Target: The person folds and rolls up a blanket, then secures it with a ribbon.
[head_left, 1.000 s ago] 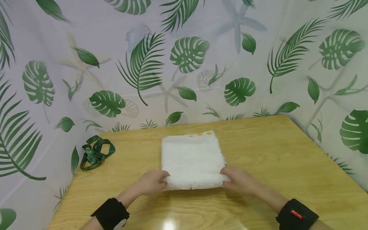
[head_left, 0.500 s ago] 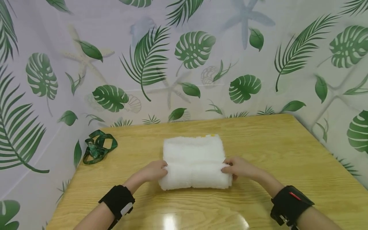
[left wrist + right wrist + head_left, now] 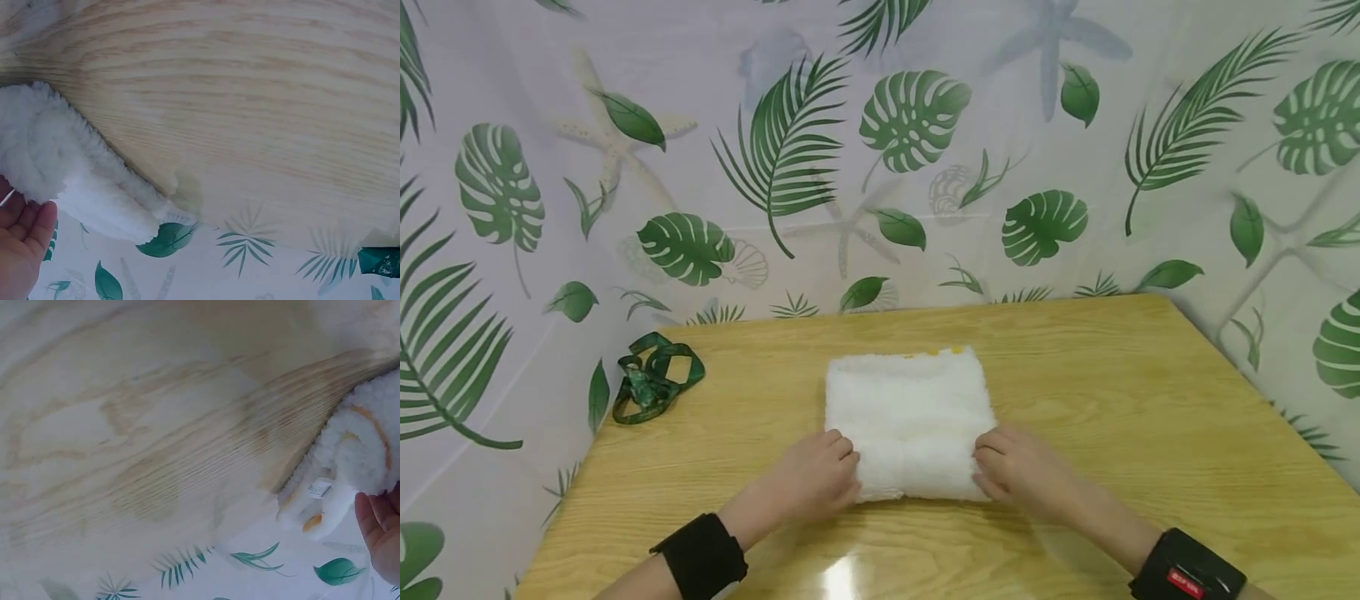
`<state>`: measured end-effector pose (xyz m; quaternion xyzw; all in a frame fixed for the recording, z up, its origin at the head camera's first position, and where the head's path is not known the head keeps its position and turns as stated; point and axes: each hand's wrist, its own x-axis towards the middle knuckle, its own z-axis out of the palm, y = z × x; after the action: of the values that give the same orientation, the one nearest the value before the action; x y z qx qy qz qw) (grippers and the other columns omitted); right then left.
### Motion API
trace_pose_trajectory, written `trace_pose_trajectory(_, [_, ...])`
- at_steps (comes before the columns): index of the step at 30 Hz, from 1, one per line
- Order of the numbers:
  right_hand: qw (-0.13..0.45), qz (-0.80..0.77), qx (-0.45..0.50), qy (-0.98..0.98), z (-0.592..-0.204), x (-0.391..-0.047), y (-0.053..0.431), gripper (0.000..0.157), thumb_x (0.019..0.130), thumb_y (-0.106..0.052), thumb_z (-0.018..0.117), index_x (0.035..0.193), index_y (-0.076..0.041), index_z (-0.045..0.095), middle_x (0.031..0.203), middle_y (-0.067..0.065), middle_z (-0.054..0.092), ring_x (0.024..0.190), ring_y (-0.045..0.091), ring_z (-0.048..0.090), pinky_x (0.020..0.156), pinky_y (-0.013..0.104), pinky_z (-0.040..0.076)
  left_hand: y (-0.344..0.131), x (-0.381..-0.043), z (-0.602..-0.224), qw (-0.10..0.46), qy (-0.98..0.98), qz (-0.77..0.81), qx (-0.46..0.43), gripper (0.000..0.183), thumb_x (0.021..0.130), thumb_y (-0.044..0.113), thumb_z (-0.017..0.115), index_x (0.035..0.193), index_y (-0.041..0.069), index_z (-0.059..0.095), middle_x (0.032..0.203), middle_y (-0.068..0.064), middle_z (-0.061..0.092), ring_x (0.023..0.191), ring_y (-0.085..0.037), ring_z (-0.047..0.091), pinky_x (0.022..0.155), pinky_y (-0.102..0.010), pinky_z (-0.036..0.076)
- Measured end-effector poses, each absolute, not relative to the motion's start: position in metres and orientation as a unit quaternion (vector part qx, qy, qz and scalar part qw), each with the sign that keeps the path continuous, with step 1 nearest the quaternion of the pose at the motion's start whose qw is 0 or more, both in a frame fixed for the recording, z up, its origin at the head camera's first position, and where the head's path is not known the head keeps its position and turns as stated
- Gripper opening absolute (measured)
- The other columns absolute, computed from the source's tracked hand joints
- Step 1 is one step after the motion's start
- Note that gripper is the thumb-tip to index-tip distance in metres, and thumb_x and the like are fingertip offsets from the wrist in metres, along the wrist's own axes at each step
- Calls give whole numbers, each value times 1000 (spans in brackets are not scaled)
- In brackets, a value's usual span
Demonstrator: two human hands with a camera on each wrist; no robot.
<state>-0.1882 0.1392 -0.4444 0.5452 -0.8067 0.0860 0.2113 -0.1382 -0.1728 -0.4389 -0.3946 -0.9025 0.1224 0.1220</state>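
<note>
Both my left hand and right hand are gripping, fingers curled, the folded white cloth lying on the surface, and I'm judging it light, soft and squashy, best held by the thick ends of its near fold.

Head view: moderate, diffuse light, slightly dim. Leaf-print curtain tinted cool violet at left, warmer toward right. Desk shows one hard white glare patch at the bottom edge, left of centre; faint soft shadows below left hand and right hand, both slightly soft-edged. White fleecy cloth bright, pile detail partly lost. Left wrist view: hazy, washed out; desk grain appears bowed; narrow dark shadow along cloth edge, lower fold near blown out. Right wrist view: dimmer, greyer, detail smeared; label unreadable.
</note>
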Motion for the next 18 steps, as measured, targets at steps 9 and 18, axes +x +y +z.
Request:
trace_pose_trajectory(9, [214, -15, 533, -819, -454, -185, 137, 41, 61, -17, 78, 93, 2, 60, 93, 10, 58, 88, 24, 55, 78, 34, 47, -159, -134, -451, 160, -906, 171, -351, 15, 78, 20, 67, 83, 6, 65, 73, -1, 48, 68, -14, 43, 63, -24, 40])
trace_pose_trajectory(18, [5, 195, 485, -852, -433, -193, 145, 12, 68, -6, 67, 80, -10, 64, 78, -4, 59, 67, 9, 52, 59, 25, 44, -172, -147, -409, -108, -947, -88, -289, 38, 73, 15, 67, 56, 16, 33, 56, 7, 25, 51, -8, 23, 48, -24, 22])
